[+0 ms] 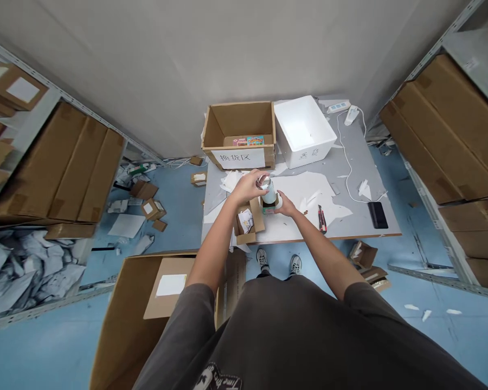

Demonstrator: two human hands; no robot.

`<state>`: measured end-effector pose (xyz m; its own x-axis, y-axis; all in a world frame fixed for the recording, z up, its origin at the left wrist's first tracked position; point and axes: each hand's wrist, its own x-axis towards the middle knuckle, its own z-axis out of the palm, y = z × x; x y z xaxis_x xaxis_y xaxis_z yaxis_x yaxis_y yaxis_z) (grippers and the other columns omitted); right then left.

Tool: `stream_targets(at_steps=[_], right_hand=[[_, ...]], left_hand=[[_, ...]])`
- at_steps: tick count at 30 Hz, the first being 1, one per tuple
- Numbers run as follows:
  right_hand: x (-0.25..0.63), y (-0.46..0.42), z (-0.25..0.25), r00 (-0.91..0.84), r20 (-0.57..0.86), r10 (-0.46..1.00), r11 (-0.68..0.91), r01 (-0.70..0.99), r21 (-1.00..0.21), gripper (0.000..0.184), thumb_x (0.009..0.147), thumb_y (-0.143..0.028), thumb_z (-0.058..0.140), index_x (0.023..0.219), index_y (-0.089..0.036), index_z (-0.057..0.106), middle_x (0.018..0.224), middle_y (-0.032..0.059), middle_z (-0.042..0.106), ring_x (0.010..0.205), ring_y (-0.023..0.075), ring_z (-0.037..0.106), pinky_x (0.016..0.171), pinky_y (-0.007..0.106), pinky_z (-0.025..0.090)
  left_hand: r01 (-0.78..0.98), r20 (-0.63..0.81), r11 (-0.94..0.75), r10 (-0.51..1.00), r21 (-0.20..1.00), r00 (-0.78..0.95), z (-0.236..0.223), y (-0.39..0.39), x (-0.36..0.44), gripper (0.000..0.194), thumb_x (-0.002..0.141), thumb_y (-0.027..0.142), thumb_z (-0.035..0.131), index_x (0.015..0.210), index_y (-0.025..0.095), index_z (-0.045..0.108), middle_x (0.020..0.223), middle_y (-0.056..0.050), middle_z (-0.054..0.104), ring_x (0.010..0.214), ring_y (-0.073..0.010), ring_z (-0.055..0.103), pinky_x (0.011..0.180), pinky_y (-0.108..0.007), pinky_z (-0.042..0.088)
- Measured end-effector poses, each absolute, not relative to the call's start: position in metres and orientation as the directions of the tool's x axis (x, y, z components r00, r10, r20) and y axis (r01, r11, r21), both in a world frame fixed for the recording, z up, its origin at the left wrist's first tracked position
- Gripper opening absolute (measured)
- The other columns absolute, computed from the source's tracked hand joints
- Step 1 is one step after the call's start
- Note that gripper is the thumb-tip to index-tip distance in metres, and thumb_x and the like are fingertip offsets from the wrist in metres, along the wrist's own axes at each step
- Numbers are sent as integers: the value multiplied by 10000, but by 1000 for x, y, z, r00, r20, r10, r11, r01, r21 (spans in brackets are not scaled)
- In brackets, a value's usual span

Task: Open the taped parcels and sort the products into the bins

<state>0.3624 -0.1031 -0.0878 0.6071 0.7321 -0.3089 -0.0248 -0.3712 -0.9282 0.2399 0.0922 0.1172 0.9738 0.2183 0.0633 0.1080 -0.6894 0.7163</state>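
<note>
Over the table's front part, my left hand (249,187) grips a pale cylindrical container with a shiny top (269,193); its exact kind is unclear. The container stands upright, its lower end in or just above a small pale green box (270,209). My right hand (285,205) is closed round the right side of that small box. Just left of it, below my left hand, an opened cardboard carton (259,215) holds crumpled printed paper (246,220).
Behind my hands stand a labelled cardboard box (239,158) with colourful packets and a white bin (307,130). A red-black utility knife (322,219), white cable (347,173) and black phone (378,215) lie to the right. A large open carton (124,303) stands at lower left.
</note>
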Motion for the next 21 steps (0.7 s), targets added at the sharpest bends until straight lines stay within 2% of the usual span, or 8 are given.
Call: stream_targets(at_steps=[6,12,16,18,21], right_hand=[[372,-92,-128,513,-219,830,-247,-15,-969,1226,472,-456,993,1576,-267,495,1666,137,490,1566,385,429,1287,551,362],[376,-90,-162,486,-225,845,-253,-7,-967,1080,534,-499,966,1500,-296,529,1554,110,588,1439,363,552,1228,561,436],[376,-96,-170,491,-234,840,-276,15,-961,977,567,-483,947,1429,-232,562,1418,123,649,1381,371,579,1156,567,500],[376,-98,-169,498,-225,838,-283,42,-958,940,579,-480,939,1405,-219,574,1390,123,652,1362,377,584,1136,570,515],[377,-99,-165,483,-210,850,-281,78,-957,905,588,-478,926,1379,-205,581,1357,119,661,1326,382,595,1121,571,524]], left_hand=[[166,1,-767,212,620,977,73,86,243,610,783,229,798,1383,251,688,1166,-41,683,996,-235,685,888,-321,533],[218,-83,-785,209,579,974,25,74,243,607,800,215,769,1398,261,682,1348,-66,684,1167,-270,684,943,-338,545],[246,-117,-798,218,550,969,-11,67,249,611,778,218,798,1381,253,704,1346,-94,703,1244,-313,636,1031,-401,519],[233,-110,-812,207,535,972,-28,65,252,608,758,231,828,1358,238,725,1332,-114,715,1316,-354,574,1095,-457,481],[232,-133,-803,190,549,973,-49,65,255,652,731,258,878,1366,247,730,1333,-114,720,1352,-372,521,1125,-492,462]])
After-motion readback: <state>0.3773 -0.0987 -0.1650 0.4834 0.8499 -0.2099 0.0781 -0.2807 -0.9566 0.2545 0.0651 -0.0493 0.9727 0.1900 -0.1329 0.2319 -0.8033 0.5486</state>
